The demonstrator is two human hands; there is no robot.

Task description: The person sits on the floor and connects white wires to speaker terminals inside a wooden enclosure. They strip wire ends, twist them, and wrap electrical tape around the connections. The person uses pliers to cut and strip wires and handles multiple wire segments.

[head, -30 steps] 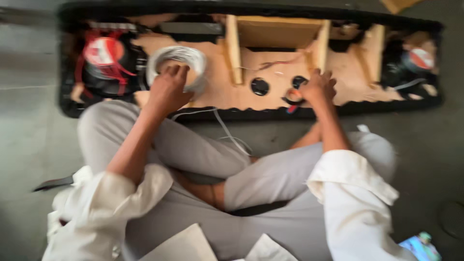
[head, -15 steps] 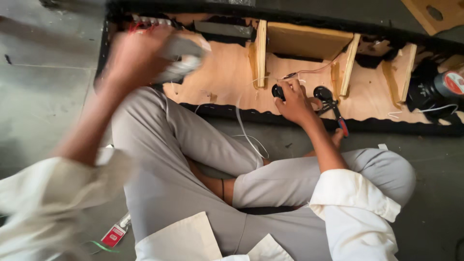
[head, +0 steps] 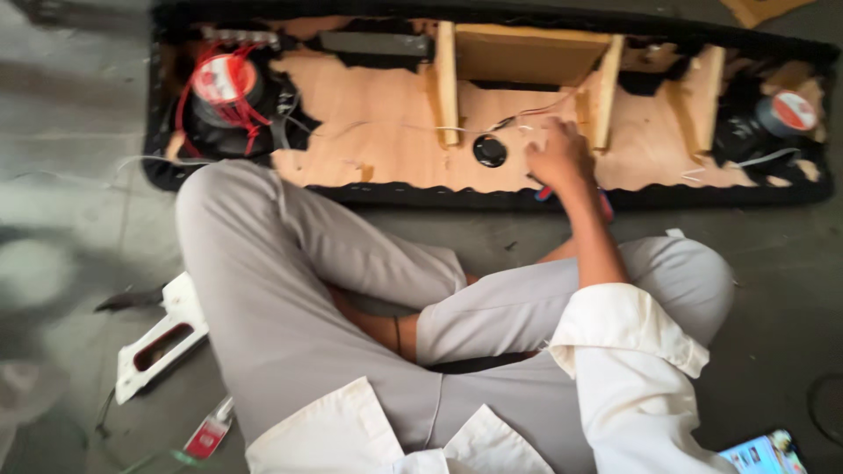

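Nearest the camera: white shirt tails, crossed legs in grey trousers, person seated on a concrete floor [head: 53, 219]. At lower right a phone [head: 762, 455] is cut off by the frame edge; at lower left a white metal bracket [head: 162, 338] lies just beside the knee, with a small red-and-white item [head: 207, 435] near it, too blurred to identify. The right hand [head: 558, 158] extends from a rolled white sleeve and rests on the panel [head: 386, 149], fingers curled together over thin wires [head: 527, 118]; whether they pinch a wire cannot be told. A red-handled tool [head: 544, 191] shows partly under the wrist, mostly hidden. A small black round part [head: 489, 151] sits on the board just left of the hand. The left hand is out of view. The panel is a long plywood board lying flat across the floor beyond the knees, edged in black fabric, torn in patches, with upright wooden ribs [head: 445, 83] framing a box section at centre. Far left, a speaker [head: 226, 88] with red wiring; far right, a second speaker [head: 781, 118], blurred.
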